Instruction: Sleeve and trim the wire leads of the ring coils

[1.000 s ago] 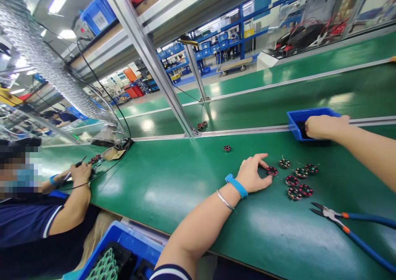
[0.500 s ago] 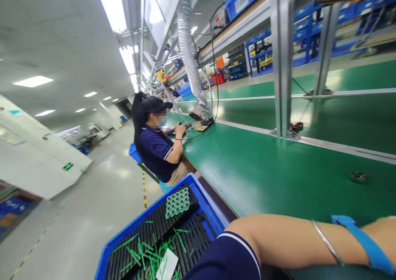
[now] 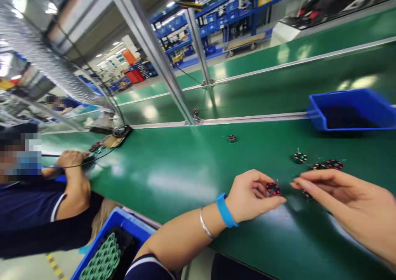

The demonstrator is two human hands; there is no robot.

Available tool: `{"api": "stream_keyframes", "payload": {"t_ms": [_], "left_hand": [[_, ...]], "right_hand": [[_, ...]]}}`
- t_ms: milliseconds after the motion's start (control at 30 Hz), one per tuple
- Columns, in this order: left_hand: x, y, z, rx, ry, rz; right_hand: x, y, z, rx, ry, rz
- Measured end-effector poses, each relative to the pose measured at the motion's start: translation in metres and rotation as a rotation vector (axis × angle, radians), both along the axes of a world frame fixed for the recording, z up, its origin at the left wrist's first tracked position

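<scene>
My left hand point(image 3: 252, 195), with a blue strap and a silver bangle at the wrist, grips a small black-and-red ring-shaped coil point(image 3: 272, 189) between thumb and fingers. A thin lead sticks up from it. Just to the right, my right hand point(image 3: 343, 199) has thumb and forefinger pinched together; whatever is between them is too small to make out. Another coil point(image 3: 307, 194) lies partly hidden behind those fingers. Beyond the hand are a black-and-white coil point(image 3: 300, 157) and a pair of coils, one of them red point(image 3: 334, 164). A lone coil point(image 3: 232, 138) rests farther left.
A blue bin point(image 3: 365, 109) with dark contents stands at the back right. An upright metal post point(image 3: 154, 53) rises from the green bench point(image 3: 173, 164). At lower left is a blue crate point(image 3: 116, 216) holding green rings point(image 3: 103, 257). A co-worker point(image 3: 34, 214) sits at the left.
The view has swung right and down toward the bench. Both hands now show, with a coil in the left; before, only the left arm was visible.
</scene>
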State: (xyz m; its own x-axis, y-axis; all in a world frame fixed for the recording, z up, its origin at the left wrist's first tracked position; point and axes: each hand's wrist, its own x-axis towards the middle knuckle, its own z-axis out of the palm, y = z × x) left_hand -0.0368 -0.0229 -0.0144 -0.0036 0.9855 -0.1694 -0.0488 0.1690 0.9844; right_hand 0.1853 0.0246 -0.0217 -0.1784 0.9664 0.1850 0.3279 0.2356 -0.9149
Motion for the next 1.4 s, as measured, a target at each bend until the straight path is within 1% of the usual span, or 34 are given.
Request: {"api": "stream_keyframes", "payload": {"t_ms": [33,100,167,267,333,533,700,800,867,967,1133,1300,1400], "left_hand": [[0.000,-0.003,0.001,0.018,0.005,-0.011],[0.000,-0.007,0.003,0.073,0.031,-0.035],[0.001,-0.011,0.003,0.143,0.073,-0.077],[0.000,-0.013,0.004,0.233,0.158,-0.148],[-0.001,-0.015,0.005,0.284,0.211,-0.170],[-0.005,-0.018,0.004,0.414,0.253,-0.167],[-0.004,-0.019,0.004,0.420,0.277,-0.185],[-0.005,-0.019,0.001,0.420,0.292,-0.196],[-0.005,-0.018,-0.002,0.468,0.286,-0.192],[-0.005,-0.018,-0.006,0.542,0.286,-0.186],[-0.005,-0.019,-0.006,0.530,0.313,-0.197],[-0.005,-0.019,-0.005,0.520,0.339,-0.212],[-0.005,-0.019,-0.006,0.551,0.333,-0.206]], "right_hand": [[-0.004,0.000,0.010,-0.051,0.036,0.050],[-0.015,0.002,0.025,-0.090,0.079,0.086],[-0.022,0.004,0.032,-0.109,0.091,0.110],[-0.024,0.002,0.032,-0.143,0.076,0.170],[-0.021,-0.001,0.030,-0.157,0.058,0.192],[-0.017,-0.008,0.029,-0.119,0.058,0.137],[-0.017,-0.009,0.029,-0.100,0.019,0.116],[-0.018,-0.010,0.035,-0.093,-0.012,0.097],[-0.019,-0.010,0.039,-0.087,-0.022,0.093],[-0.020,-0.010,0.044,-0.049,-0.016,0.114],[-0.018,-0.010,0.041,-0.004,0.005,0.110],[-0.017,-0.010,0.042,0.011,-0.043,0.208],[-0.017,-0.010,0.045,0.020,-0.053,0.186]]}}
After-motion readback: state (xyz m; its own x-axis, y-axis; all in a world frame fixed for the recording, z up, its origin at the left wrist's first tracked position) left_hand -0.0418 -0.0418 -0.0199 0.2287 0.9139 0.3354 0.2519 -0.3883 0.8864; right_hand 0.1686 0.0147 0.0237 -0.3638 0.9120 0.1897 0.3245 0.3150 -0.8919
